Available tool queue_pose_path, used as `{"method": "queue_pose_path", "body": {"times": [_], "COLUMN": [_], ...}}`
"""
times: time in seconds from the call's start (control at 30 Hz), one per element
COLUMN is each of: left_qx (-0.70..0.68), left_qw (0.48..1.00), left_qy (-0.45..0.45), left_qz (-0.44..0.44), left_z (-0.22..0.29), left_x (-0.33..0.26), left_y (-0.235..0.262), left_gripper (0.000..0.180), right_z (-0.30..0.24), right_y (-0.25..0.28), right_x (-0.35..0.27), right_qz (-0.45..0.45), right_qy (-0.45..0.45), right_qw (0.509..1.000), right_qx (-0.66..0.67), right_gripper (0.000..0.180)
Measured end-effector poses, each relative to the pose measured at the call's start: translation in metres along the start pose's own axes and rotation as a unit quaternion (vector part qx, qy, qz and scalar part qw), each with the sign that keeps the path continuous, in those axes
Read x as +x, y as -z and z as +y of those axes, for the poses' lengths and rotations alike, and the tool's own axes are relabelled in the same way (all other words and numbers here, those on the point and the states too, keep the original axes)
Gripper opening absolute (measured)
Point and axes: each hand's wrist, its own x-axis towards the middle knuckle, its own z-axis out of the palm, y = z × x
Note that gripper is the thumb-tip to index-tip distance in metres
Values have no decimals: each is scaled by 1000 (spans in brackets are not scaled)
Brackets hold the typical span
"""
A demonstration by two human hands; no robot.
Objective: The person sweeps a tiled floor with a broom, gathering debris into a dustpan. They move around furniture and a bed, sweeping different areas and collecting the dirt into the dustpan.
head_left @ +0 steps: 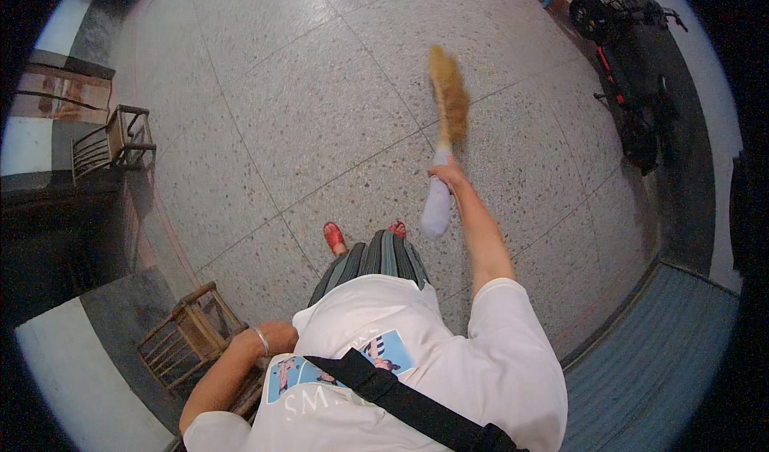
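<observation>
My right hand is stretched forward and grips the pale handle of a hand broom. Its tan bristles point away from me, over the speckled terrazzo floor. My left hand, with a metal bangle on the wrist, rests low at my left side against my white shirt, next to a small wooden stool. Whether its fingers hold anything is hidden. My feet in red shoes stand on the floor below the broom.
A second wooden stool stands at the left by a dark wall. A parked scooter stands at the upper right. A blue ribbed mat lies at the lower right. Colourful plastic items sit at the top edge.
</observation>
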Motion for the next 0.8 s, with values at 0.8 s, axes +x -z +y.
{"method": "queue_pose_path", "body": {"times": [0.8], "left_qx": [-761], "left_qw": [633], "left_qy": [-112], "left_qz": [-91], "left_z": [-85], "left_x": [155], "left_y": [148], "left_gripper": [71], "right_z": [43], "right_y": [-161], "right_x": [-81], "right_qz": [-15], "right_qy": [-216], "right_qw": [885], "right_qx": [412], "right_gripper": [24]}}
